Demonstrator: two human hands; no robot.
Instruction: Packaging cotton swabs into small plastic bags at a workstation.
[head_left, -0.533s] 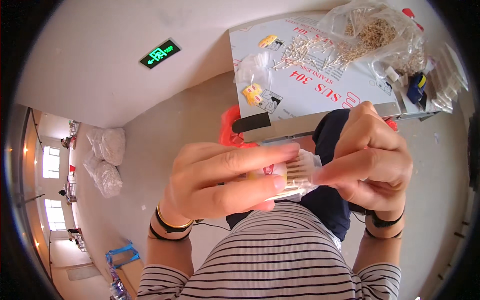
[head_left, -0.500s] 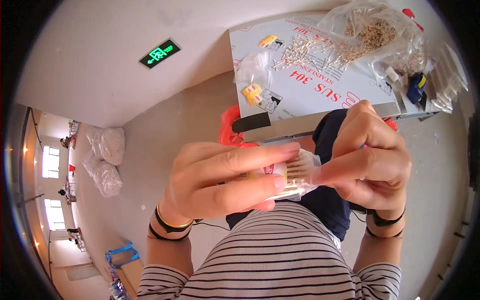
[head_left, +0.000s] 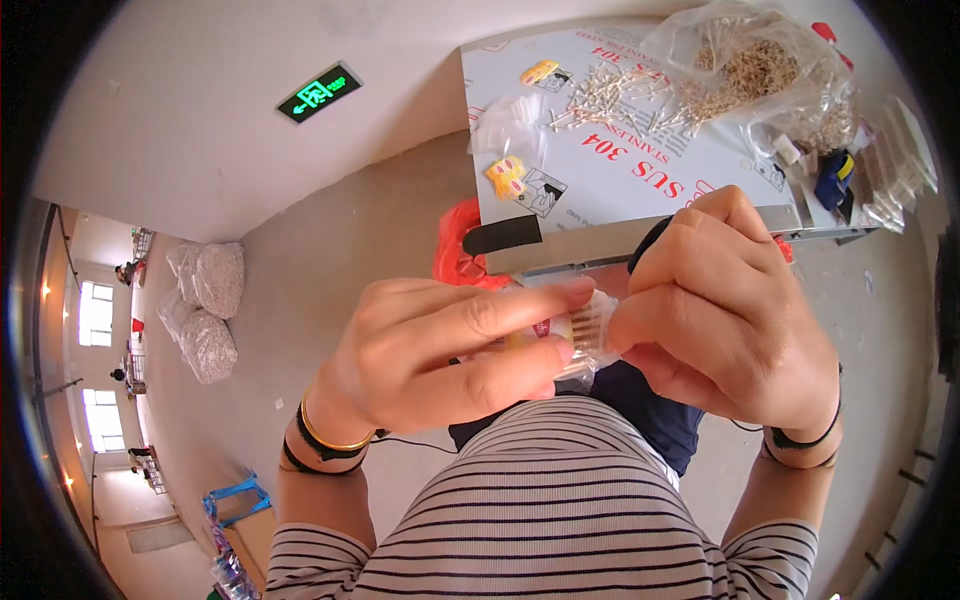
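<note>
A small clear plastic bag of wooden-stick cotton swabs (head_left: pixel 592 325) is held up in front of my striped shirt, above my lap. My left hand (head_left: pixel 435 350) is wrapped round its left part, fingers stretched along it over a yellow and white label inside. At the bag's right end, my right hand (head_left: pixel 725 315) is closed, thumb and forefinger pinching the plastic. The right fingertips are partly hidden. Beyond the hands stands a metal-topped table (head_left: pixel 585 160). Loose cotton swabs (head_left: pixel 605 98) are scattered on it.
A large clear bag of swabs (head_left: pixel 760 68) lies at the table's far right. Small clear bags (head_left: pixel 508 128) and yellow labels (head_left: pixel 507 176) lie at its left. More clear bags (head_left: pixel 900 165) hang over the right edge. A red plastic bag (head_left: pixel 458 245) hangs below the left corner.
My right hand has turned and its fingers have curled in closer over the bag's end. My left hand keeps its hold, almost unmoved.
</note>
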